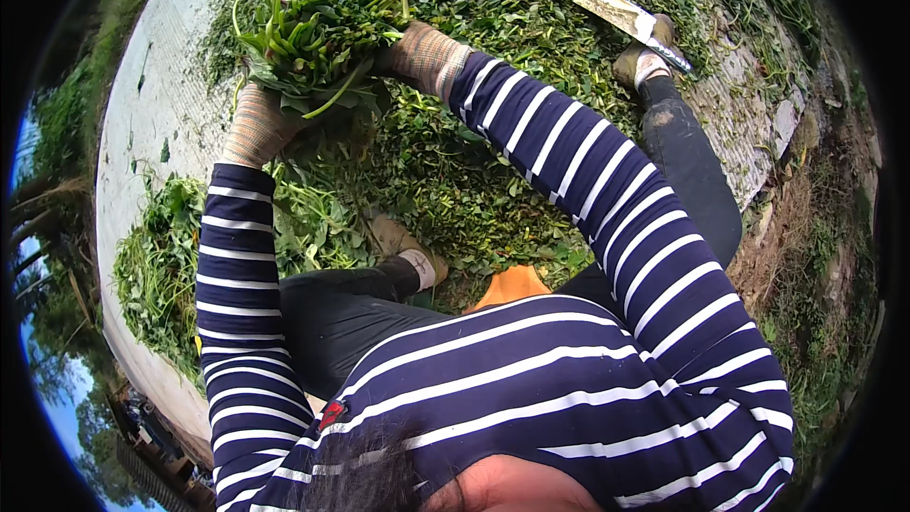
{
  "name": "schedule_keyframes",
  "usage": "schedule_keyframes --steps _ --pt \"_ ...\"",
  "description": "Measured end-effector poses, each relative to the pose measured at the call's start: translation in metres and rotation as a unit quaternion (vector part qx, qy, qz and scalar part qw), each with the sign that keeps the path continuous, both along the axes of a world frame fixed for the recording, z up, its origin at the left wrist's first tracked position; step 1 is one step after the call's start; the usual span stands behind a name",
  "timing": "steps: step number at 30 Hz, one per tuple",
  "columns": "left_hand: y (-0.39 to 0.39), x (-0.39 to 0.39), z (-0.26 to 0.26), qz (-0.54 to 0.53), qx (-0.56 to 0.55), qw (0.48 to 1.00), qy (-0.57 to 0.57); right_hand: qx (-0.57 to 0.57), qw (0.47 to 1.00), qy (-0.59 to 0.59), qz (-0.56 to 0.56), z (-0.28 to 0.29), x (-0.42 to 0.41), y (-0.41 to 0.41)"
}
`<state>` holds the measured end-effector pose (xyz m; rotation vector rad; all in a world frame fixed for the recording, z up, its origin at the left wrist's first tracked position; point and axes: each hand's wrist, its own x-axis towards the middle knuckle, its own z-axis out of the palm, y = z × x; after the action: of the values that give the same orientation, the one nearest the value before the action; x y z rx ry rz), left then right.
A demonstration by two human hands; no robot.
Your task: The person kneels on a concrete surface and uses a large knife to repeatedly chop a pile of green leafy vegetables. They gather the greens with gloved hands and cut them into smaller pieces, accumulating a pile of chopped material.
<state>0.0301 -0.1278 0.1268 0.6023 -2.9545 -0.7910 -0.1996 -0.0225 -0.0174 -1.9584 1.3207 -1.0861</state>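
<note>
Between my two gloved hands is a thick bundle of leafy green stems [313, 35], raised over the ground ahead of me. My left hand [259, 124], in a striped knit glove, grips its near left side. The right hand [426, 57], gloved alike, holds the right side. Leaves hide the fingertips of both. Beneath and beyond the bundle spreads a wide layer of chopped leaves and stems [498, 156]. A pile of uncut leafy vines [160, 263] lies beside my left forearm.
A long, flat, whitish object [615, 11] with a shiny end rests by my right shoe [629, 64]. Pale concrete [153, 96] borders the greens on the left. An orange object [515, 284] shows between my legs. Rough soil and dry grass [803, 227] lie right.
</note>
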Motion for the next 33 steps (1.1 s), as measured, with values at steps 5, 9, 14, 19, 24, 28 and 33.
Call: schedule_keyframes --steps 5,9,14,19,24,28,33 --pt "0.085 -0.078 -0.044 0.021 -0.08 0.996 -0.012 0.136 0.989 0.02 -0.059 -0.046 -0.066 0.075" --pt "0.177 -0.109 -0.118 0.03 0.077 0.99 -0.112 0.397 0.779 0.467 0.134 -0.12 -0.105 0.137" --pt "0.171 -0.142 -0.191 -0.106 -0.038 0.958 -0.263 0.476 0.856 0.186 -0.08 -0.122 -0.143 0.16" --pt "0.117 -0.17 -0.226 -0.191 0.062 0.893 -0.402 0.118 0.918 0.213 -0.313 0.011 -0.121 0.168" --pt "0.087 -0.181 -0.227 -0.238 0.264 0.897 -0.261 -0.021 0.904 0.424 -0.053 0.027 -0.054 0.16" --pt "0.08 -0.161 -0.191 -0.07 0.293 0.938 -0.171 0.017 0.866 0.498 -0.043 -0.024 -0.057 0.134" --pt "0.054 -0.15 -0.147 0.022 0.06 0.996 -0.063 0.219 0.889 0.388 -0.105 -0.033 -0.072 0.093"
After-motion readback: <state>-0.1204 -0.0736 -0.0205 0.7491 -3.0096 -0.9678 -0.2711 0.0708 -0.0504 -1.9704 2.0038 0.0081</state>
